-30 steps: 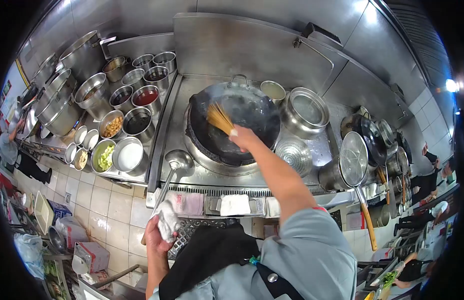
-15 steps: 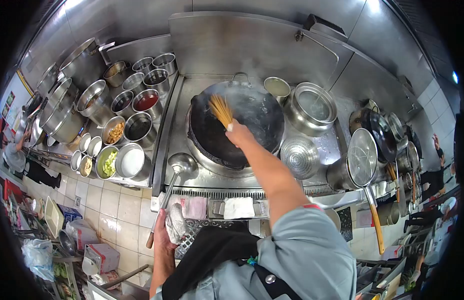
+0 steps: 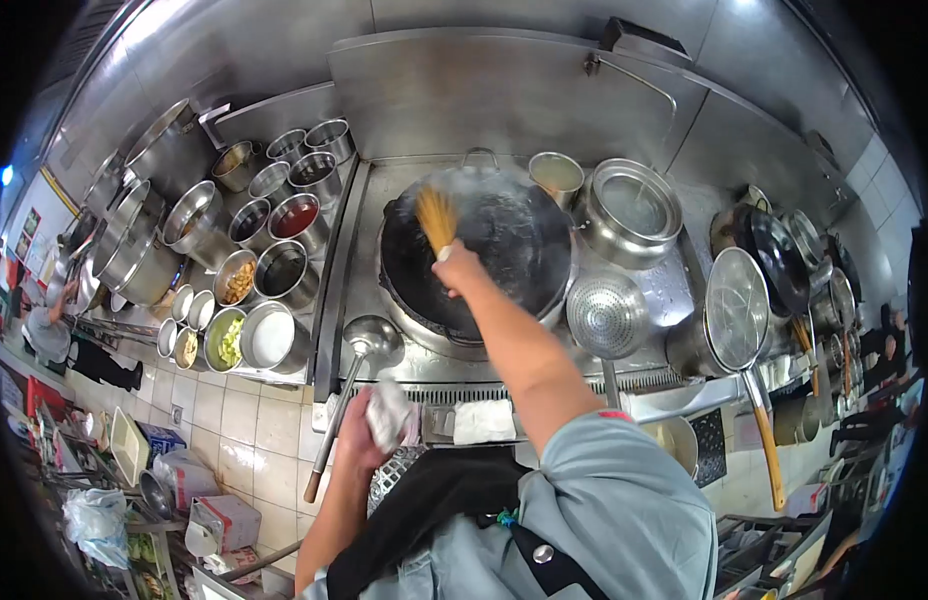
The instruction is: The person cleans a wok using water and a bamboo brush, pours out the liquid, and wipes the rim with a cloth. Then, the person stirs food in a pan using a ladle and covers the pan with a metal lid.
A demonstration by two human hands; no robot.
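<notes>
My right hand (image 3: 458,270) is wrapped round the base of a bamboo wok brush (image 3: 437,218). The brush's splayed, motion-blurred bristles are over the left part of a large black wok (image 3: 514,250), which is wet and steaming. In front of the stove, my left hand (image 3: 358,437) grips a folded white cloth (image 3: 388,415), also smeared by motion. Close to that hand lies a steel ladle (image 3: 372,340), its bowl on the stove top and its wooden-ended handle sticking out past the front edge.
Steel pots of sauces (image 3: 296,217) and chopped ingredients (image 3: 229,340) crowd the left counter. Right of the wok are a perforated skimmer (image 3: 606,315), a lidless steel pot (image 3: 630,210) and a long-handled wire strainer (image 3: 737,310). Another white cloth (image 3: 484,422) lies on the front ledge.
My left hand has risen with the cloth toward the stove's front edge. My right hand and the brush have shifted slightly left in the wok. The view has moved a little.
</notes>
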